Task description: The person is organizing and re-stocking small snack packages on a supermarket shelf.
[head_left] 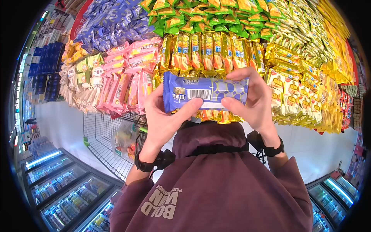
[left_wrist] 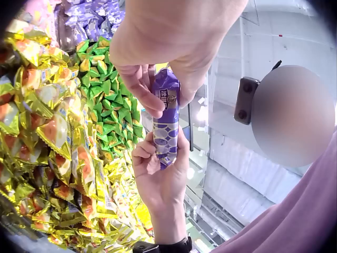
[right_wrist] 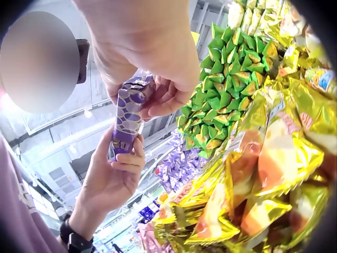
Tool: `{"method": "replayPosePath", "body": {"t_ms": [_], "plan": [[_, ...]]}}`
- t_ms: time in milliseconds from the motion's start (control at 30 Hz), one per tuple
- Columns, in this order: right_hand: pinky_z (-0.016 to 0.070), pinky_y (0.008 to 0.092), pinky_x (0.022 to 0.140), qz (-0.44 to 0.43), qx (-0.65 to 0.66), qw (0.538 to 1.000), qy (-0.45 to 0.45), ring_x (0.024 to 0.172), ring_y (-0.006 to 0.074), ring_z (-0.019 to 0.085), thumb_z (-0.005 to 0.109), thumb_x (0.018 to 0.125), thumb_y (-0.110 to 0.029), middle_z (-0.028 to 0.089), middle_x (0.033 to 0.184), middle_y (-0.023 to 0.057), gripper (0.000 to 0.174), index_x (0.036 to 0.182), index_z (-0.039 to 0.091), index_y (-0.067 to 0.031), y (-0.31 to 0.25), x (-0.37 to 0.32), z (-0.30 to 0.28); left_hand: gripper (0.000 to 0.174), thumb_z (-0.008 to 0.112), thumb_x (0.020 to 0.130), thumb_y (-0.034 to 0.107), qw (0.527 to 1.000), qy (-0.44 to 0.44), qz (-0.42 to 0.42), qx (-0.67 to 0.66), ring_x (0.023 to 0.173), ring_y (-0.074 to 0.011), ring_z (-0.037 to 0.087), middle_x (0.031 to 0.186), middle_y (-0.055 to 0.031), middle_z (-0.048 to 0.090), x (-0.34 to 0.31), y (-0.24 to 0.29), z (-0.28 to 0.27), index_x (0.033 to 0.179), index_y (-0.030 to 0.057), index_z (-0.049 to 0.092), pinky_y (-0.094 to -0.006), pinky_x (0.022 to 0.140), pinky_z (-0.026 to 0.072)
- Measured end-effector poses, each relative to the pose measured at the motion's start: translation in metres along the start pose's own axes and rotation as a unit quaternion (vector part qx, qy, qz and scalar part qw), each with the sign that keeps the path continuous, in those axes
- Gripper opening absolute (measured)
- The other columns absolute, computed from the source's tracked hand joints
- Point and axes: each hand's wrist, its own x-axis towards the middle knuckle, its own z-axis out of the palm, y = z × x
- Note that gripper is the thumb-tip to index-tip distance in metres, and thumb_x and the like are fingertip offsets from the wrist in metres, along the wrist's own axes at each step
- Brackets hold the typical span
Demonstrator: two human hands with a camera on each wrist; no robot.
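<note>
A blue-purple packet point(head_left: 226, 92) with a barcode is held level between both hands, above gold-wrapped packets. The left hand point(head_left: 164, 118) grips its left end, thumb across the front below the barcode. On the other end, the right hand point(head_left: 253, 98) has its thumb on the front and fingers behind. In the left wrist view the packet point(left_wrist: 166, 116) looks narrow, with the left hand point(left_wrist: 168, 47) on one end and the right hand point(left_wrist: 163, 184) on the other. The right wrist view also shows the packet point(right_wrist: 128, 116) gripped by the right hand point(right_wrist: 147, 52) and left hand point(right_wrist: 113, 179).
Piles of gold packets point(head_left: 208, 50), pink packets point(head_left: 119, 89), green packets point(head_left: 216, 15) and blue packets point(head_left: 112, 23) surround the hands. A wire shopping cart point(head_left: 102, 135) with a plastic bag point(head_left: 125, 137) stands at the left. Glass-topped freezers point(head_left: 65, 185) line the lower left.
</note>
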Motion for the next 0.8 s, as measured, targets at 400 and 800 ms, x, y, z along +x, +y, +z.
{"method": "replayPosePath", "body": {"t_ms": [400, 800], "plan": [[0.0469, 0.0267, 0.073, 0.120, 0.058, 0.991, 0.000, 0.088, 0.0091, 0.057, 0.065, 0.090, -0.015, 0.060, 0.098, 0.0038, 0.028, 0.114, 0.055, -0.0040, 0.005, 0.006, 0.005, 0.048, 0.065, 0.094, 0.013, 0.994, 0.001, -0.028, -0.110, 0.058, -0.0174, 0.066, 0.089, -0.0112, 0.067, -0.005, 0.006, 0.003, 0.135, -0.0069, 0.049, -0.0264, 0.048, 0.0514], [0.0497, 0.0282, 0.077, 0.089, 0.051, 0.995, -0.021, 0.090, 0.0132, 0.062, 0.072, 0.088, -0.012, 0.065, 0.099, 0.0061, 0.030, 0.114, 0.058, -0.0026, 0.003, -0.001, 0.007, 0.047, 0.073, 0.087, 0.004, 0.998, -0.039, 0.021, -0.049, 0.075, -0.0183, 0.070, 0.096, -0.0117, 0.068, -0.010, 0.001, -0.013, 0.129, -0.0043, 0.054, -0.0287, 0.066, 0.0570]]}}
